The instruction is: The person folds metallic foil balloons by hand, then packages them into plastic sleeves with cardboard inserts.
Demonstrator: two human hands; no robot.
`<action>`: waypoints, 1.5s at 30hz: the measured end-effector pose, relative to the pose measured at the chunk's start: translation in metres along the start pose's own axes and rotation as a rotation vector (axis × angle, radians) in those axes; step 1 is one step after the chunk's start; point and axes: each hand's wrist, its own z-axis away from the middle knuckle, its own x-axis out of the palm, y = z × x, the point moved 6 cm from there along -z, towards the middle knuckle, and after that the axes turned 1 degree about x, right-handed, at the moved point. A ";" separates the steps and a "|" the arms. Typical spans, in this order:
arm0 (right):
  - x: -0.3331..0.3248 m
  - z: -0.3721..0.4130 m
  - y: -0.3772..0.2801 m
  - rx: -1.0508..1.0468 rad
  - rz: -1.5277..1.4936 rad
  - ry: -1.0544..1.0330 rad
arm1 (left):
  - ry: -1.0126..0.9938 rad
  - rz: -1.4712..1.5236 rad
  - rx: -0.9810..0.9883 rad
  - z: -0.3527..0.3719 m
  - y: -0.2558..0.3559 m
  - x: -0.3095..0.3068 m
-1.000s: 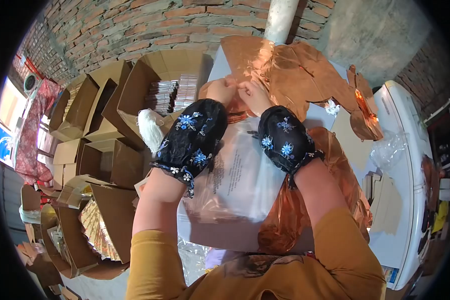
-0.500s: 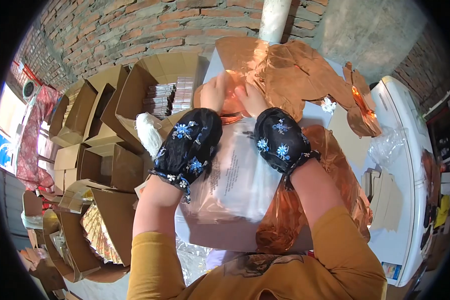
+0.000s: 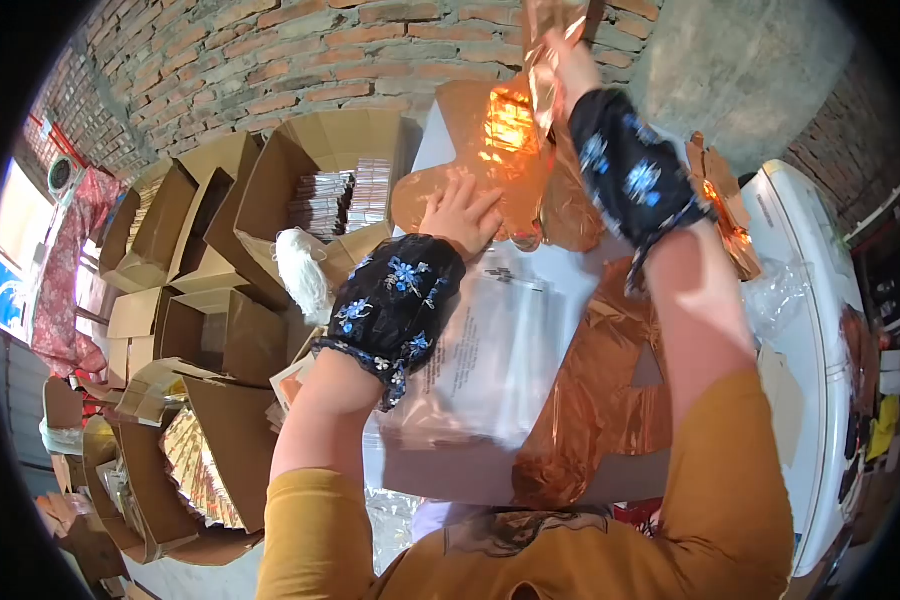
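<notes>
My left hand [image 3: 462, 214] lies with fingers spread on a shiny copper-coloured foil sheet [image 3: 515, 185] on the table [image 3: 450, 470]. Up at the far side, my right hand [image 3: 572, 72] pinches a crumpled part of the foil and holds it raised toward the wall. Just below my left hand is a clear plastic bag [image 3: 485, 350] with printed text, lying flat. A second stretch of copper foil [image 3: 600, 400] runs down the right side of that bag. Black sleeve covers with blue flowers are on both my forearms.
To the left stand cardboard boxes [image 3: 260, 205], some holding stacks of packed pieces [image 3: 340, 200]. A bundle of white string [image 3: 303, 272] hangs at a box edge. More foil [image 3: 720, 200] and clear plastic [image 3: 778, 300] lie at right beside a white appliance [image 3: 820, 330]. Behind is a brick wall [image 3: 370, 60].
My right hand has moved up and right, lifting a gathered part of the foil. My left hand has shifted slightly down and right and now lies spread on the foil.
</notes>
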 end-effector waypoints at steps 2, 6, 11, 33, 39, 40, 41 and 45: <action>-0.008 -0.020 -0.056 -0.009 -0.014 0.066 | 0.006 0.011 0.003 -0.002 -0.002 0.003; -0.052 -0.108 -0.105 -0.078 -0.141 -0.003 | 0.043 0.033 0.013 -0.003 -0.003 0.007; -0.067 -0.045 -0.190 -0.115 0.112 -0.046 | 0.111 0.084 -0.036 -0.004 -0.003 -0.004; -0.119 0.545 -0.126 -0.098 1.052 -0.590 | -0.055 0.217 0.340 0.055 0.183 -0.052; -0.104 0.554 -0.134 -0.136 0.946 -0.566 | -0.215 0.236 0.308 0.049 0.243 -0.035; -0.100 0.556 -0.135 -0.141 0.908 -0.559 | -0.248 0.237 0.277 0.048 0.246 -0.038; -0.096 0.558 -0.136 -0.145 0.867 -0.551 | -0.282 0.236 0.247 0.048 0.247 -0.038; -0.081 0.561 -0.132 -0.061 0.717 -0.640 | -0.314 0.136 0.231 0.047 0.244 -0.026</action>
